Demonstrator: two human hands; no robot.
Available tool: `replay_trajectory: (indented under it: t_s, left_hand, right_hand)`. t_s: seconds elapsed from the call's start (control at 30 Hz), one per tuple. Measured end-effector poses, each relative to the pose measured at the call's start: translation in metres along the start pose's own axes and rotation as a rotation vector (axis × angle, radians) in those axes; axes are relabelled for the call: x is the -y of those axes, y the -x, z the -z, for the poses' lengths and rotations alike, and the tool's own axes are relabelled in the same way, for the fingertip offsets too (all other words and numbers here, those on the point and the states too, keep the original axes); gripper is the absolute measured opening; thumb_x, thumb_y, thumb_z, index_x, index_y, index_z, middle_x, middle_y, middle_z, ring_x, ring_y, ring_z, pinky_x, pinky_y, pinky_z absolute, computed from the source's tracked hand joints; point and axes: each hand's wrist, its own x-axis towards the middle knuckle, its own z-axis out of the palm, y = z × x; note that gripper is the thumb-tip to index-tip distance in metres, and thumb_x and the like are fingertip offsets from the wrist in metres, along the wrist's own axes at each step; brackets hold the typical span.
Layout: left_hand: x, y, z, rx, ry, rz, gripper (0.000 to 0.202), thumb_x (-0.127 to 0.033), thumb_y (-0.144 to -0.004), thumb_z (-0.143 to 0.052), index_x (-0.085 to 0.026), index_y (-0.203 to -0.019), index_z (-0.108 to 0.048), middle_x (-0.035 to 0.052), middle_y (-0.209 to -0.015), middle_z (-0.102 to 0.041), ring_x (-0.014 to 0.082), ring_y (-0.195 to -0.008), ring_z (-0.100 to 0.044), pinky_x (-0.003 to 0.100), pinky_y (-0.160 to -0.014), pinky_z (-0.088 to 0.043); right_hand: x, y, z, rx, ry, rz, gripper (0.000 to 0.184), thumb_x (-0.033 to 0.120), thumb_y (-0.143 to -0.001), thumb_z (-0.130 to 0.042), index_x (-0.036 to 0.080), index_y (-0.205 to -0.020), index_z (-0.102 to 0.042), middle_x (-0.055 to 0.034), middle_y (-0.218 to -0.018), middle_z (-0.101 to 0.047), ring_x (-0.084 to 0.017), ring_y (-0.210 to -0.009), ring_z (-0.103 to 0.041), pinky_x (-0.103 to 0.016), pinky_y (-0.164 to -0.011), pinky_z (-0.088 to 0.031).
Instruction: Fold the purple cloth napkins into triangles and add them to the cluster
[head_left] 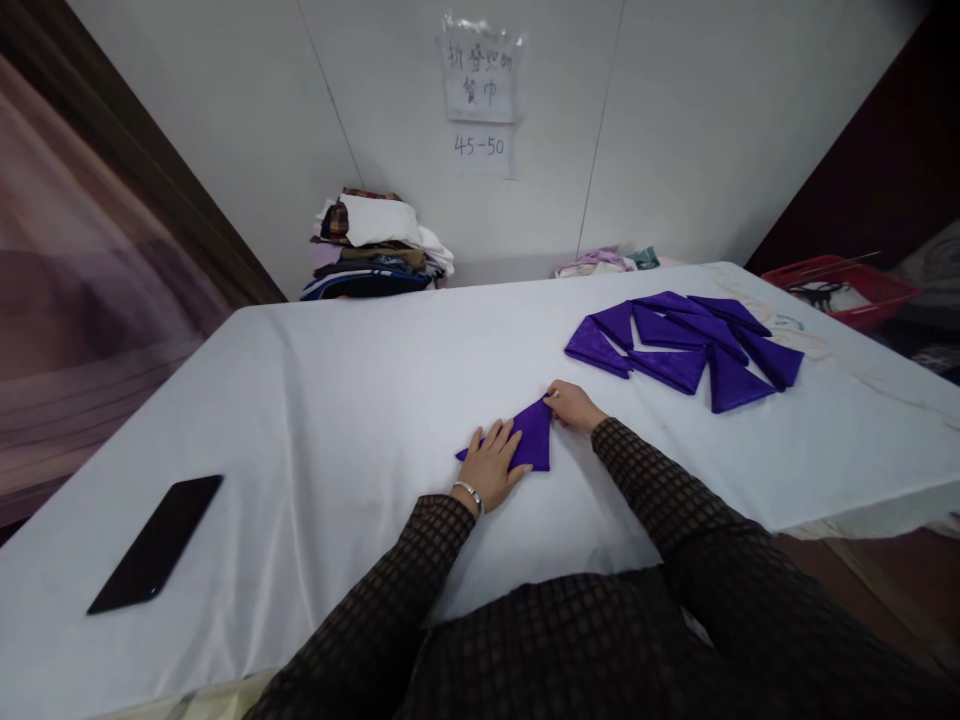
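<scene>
A purple cloth napkin, folded into a small pointed shape, lies on the white tablecloth in front of me. My left hand rests flat across its left part with the fingers spread, hiding some of the cloth. At the upper right corner my right hand pinches the napkin between thumb and fingers. Beyond and to the right lies a loose group of several folded purple napkins, some overlapping, apart from both hands.
A black phone lies at the left of the white-covered table. Stacked clothes stand behind its far edge, near a lilac cloth. A red basket is at the far right. Handwritten paper signs hang on the wall.
</scene>
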Motion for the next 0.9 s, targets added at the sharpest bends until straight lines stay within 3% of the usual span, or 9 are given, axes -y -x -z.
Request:
replay_trajectory:
  t_s: [0.17,0.4,0.6,0.9]
  left_hand:
    - [0.005,0.01,-0.004,0.005,-0.011,-0.03,0.056,-0.05,-0.089,-0.041,-0.021,-0.136,-0.04,0.0112,-0.146,-0.036,0.0281,-0.137,-0.027,0.054,-0.11,-0.019]
    - [0.004,0.009,-0.001,-0.013,-0.003,-0.031,0.055,-0.05,-0.089,-0.041,-0.021,-0.135,-0.042,0.0112,-0.145,-0.038,0.0284,-0.136,-0.028,0.055,-0.11,-0.02]
    - [0.005,0.011,-0.002,-0.038,-0.003,-0.04,0.055,-0.05,-0.088,-0.041,-0.021,-0.135,-0.042,0.0111,-0.145,-0.039,0.0282,-0.136,-0.029,0.055,-0.109,-0.021]
    - [0.005,0.011,-0.001,-0.033,-0.005,-0.045,0.056,-0.051,-0.088,-0.041,-0.021,-0.135,-0.042,0.0115,-0.144,-0.039,0.0285,-0.135,-0.03,0.056,-0.109,-0.021]
  right_hand:
    - [-0.007,0.004,0.002,0.057,-0.151,0.077,0.032,0.022,-0.086,-0.051,0.022,-0.118,-0.053,0.0062,-0.057,-0.057,-0.009,-0.041,-0.052,-0.018,-0.044,-0.042]
    - [-0.014,0.004,0.002,0.083,-0.294,0.13,0.012,0.021,-0.084,-0.053,0.019,-0.094,-0.058,0.007,-0.053,-0.052,-0.007,-0.038,-0.048,-0.015,-0.039,-0.038]
    - [-0.008,0.005,0.01,0.139,-0.176,0.174,0.006,0.021,-0.086,-0.05,0.019,-0.086,-0.055,0.0058,-0.056,-0.054,-0.008,-0.039,-0.051,-0.017,-0.041,-0.039]
    - [0.001,-0.002,0.015,0.154,0.043,0.16,0.014,0.026,-0.087,-0.05,0.018,-0.078,-0.058,0.0039,-0.053,-0.057,-0.01,-0.041,-0.052,-0.021,-0.05,-0.039]
